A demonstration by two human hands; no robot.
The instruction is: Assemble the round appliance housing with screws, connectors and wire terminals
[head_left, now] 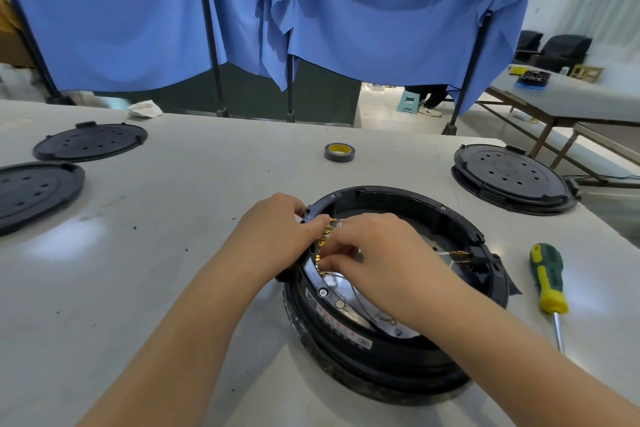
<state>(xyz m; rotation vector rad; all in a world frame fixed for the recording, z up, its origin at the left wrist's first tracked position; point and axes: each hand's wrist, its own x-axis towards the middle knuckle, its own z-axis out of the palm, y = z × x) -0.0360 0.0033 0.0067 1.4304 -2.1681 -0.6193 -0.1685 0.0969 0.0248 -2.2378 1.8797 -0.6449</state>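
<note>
Head view: round black plastic appliance housing [398, 291] near centre of grey worktop [190, 218].
Inside housing: strip of gold metal wire terminals [323, 243], thin wires, shiny plate.
Left hand [273, 232]: curled over housing's left rim.
Right hand [377, 253]: fingers pinching terminals.

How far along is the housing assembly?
Done: rim screws are in the housing; two terminals sit on the right connector. In hand: both hands, left hand and right hand, work the brass terminal strip at the left rim. Left: more wiring; screwdriver lies unused.
</note>
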